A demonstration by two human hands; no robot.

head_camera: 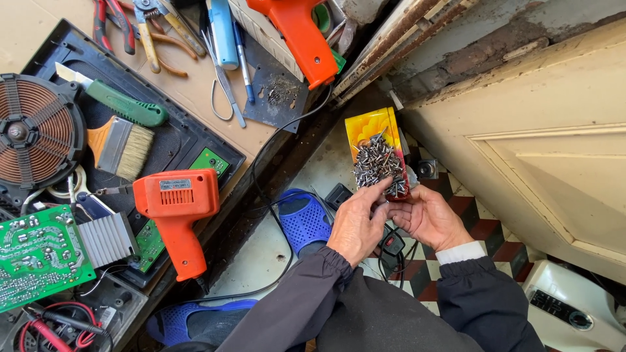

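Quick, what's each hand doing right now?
Left hand: fingertips pinching at the screws in the small box.
Right hand: closed under that box, holding it up.

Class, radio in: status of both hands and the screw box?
Left hand picking screws. Right hand holding yellow box. Nothing in the way.

Counts on and beside the bench

We see two orange soldering guns (177,215) (297,36), one paintbrush (120,146), two blue slippers (305,220) (195,319), two hands (355,225) (427,218), one box of screws (378,160).
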